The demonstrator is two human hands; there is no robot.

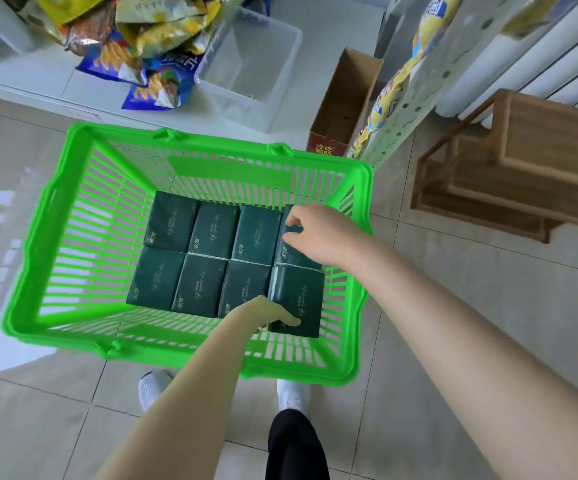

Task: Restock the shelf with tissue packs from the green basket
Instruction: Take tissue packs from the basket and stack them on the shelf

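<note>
8 dark green tissue packs (204, 285) lie flat in 2 rows of 4 on the bottom of the green basket (190, 143), which stands on the tiled floor (471, 289). I see my left hand (266, 315) down in the basket, gripping the near-row end pack (299, 296): the thumb (291, 320) presses on its top face, while the other fingers are hidden under its near edge. That pack sits a little above its neighbours to the left of the thumb. My right hand (318, 233) reaches in just beyond it, its curled fingers (292, 221) pinching the far edge of the far-row end pack (292, 252). Beyond both hands, past the basket's far rim, a white shelf (20, 81) carries snack bags (155, 88), a clear plastic bin (249, 64) and a cardboard box (343, 98).
</note>
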